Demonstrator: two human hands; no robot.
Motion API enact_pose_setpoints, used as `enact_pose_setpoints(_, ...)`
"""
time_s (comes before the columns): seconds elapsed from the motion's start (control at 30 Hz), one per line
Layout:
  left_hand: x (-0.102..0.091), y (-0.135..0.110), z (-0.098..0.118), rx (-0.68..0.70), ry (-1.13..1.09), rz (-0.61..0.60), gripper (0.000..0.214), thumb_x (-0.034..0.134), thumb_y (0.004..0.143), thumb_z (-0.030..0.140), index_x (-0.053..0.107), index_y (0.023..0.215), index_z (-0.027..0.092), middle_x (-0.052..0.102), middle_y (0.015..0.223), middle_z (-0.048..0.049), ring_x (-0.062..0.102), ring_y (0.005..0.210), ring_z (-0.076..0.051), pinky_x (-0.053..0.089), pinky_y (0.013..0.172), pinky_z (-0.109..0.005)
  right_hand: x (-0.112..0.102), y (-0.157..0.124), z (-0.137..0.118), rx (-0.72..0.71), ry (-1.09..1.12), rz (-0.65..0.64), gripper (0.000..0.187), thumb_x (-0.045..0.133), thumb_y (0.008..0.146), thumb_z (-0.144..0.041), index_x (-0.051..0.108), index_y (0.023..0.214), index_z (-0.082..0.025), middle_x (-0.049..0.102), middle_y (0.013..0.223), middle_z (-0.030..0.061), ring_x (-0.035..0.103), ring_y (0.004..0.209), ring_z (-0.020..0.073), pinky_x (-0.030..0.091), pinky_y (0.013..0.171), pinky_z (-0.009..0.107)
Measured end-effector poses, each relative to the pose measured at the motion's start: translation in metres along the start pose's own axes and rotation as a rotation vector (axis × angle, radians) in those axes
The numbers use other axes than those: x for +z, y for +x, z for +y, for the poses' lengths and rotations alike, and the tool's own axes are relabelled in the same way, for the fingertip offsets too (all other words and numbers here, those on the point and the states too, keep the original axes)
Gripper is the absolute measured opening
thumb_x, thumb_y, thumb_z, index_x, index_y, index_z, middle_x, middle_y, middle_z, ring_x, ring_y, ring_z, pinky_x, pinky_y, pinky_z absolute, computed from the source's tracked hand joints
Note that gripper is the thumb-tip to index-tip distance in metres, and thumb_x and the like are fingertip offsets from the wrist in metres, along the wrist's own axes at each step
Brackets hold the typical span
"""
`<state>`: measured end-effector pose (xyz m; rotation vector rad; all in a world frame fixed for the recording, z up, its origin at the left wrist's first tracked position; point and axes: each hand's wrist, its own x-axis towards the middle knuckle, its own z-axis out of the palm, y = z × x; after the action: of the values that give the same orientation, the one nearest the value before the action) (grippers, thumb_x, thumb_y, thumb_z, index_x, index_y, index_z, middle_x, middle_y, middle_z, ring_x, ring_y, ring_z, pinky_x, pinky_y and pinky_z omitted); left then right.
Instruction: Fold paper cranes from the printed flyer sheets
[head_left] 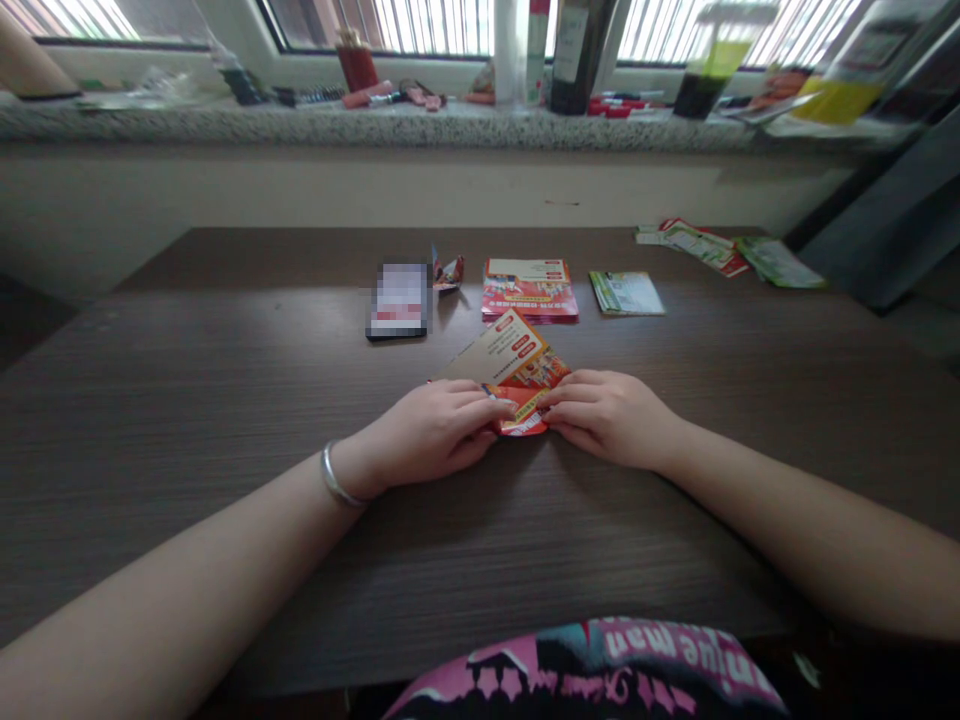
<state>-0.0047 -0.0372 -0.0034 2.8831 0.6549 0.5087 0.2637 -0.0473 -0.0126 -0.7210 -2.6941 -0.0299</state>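
Observation:
A red and orange printed leaflet lies turned at an angle on the dark wooden table, its near edge bent up. My left hand grips its left side, with fingers curled over the paper; a silver bangle is on that wrist. From the other side my right hand pinches the near right corner. The thumbs are partly hidden under the hands. Just beyond the leaflet sits a stack of similar leaflets. A small folded paper piece stands to the left of the stack.
A phone with a blurred screen lies left of the folded piece. Green and white cards lie right of the stack, with more cards at the table's far right. Bottles and small items crowd the stone windowsill.

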Motion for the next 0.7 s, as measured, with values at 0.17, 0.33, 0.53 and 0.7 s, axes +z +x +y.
enact_pose_setpoints(0.17, -0.001, 0.0011, 0.0002, -0.04, -0.11, -0.007, 0.023, 0.048, 0.093, 0.024, 0.064, 0.109, 0.019, 0.068, 0.096, -0.0071, 0.062, 0.087, -0.017, 0.05, 0.079, -0.03, 0.0009, 0.0025, -0.0035, 0.035, -0.011, 0.0, 0.021, 0.05, 0.093, -0.026, 0.07, 0.094, -0.021, 0.074, 0.102, 0.0038, 0.064, 0.087, 0.0186, 0.051, 0.078, 0.033)
enact_pose_setpoints(0.33, 0.0004, 0.0023, 0.0031, -0.039, -0.075, 0.007, 0.023, 0.053, 0.094, 0.037, 0.067, 0.1, 0.02, 0.069, 0.091, -0.0056, 0.064, 0.084, -0.017, 0.05, 0.075, -0.029, 0.0007, 0.0049, -0.0058, 0.068, 0.02, 0.011, 0.021, 0.05, 0.093, -0.026, 0.071, 0.093, -0.02, 0.075, 0.096, 0.0061, 0.064, 0.085, 0.0188, 0.051, 0.078, 0.033)
enact_pose_setpoints(0.53, 0.0018, 0.0049, 0.009, -0.072, -0.017, 0.065, 0.025, 0.05, 0.095, 0.035, 0.066, 0.085, 0.018, 0.068, 0.081, -0.0041, 0.062, 0.072, -0.014, 0.047, 0.065, -0.026, -0.0024, 0.0052, -0.0059, 0.001, 0.086, -0.005, 0.022, 0.049, 0.095, -0.024, 0.071, 0.097, -0.022, 0.074, 0.108, 0.0016, 0.064, 0.091, 0.0176, 0.052, 0.081, 0.032)
enact_pose_setpoints(0.7, 0.0021, 0.0069, 0.0069, -0.191, -0.076, 0.114, 0.024, 0.054, 0.093, 0.031, 0.066, 0.078, 0.017, 0.066, 0.072, -0.0027, 0.058, 0.071, -0.014, 0.046, 0.066, -0.026, -0.0019, 0.0047, -0.0053, 0.02, 0.138, -0.021, 0.02, 0.051, 0.094, -0.025, 0.07, 0.101, -0.023, 0.074, 0.108, 0.0022, 0.066, 0.097, 0.0168, 0.053, 0.085, 0.032)
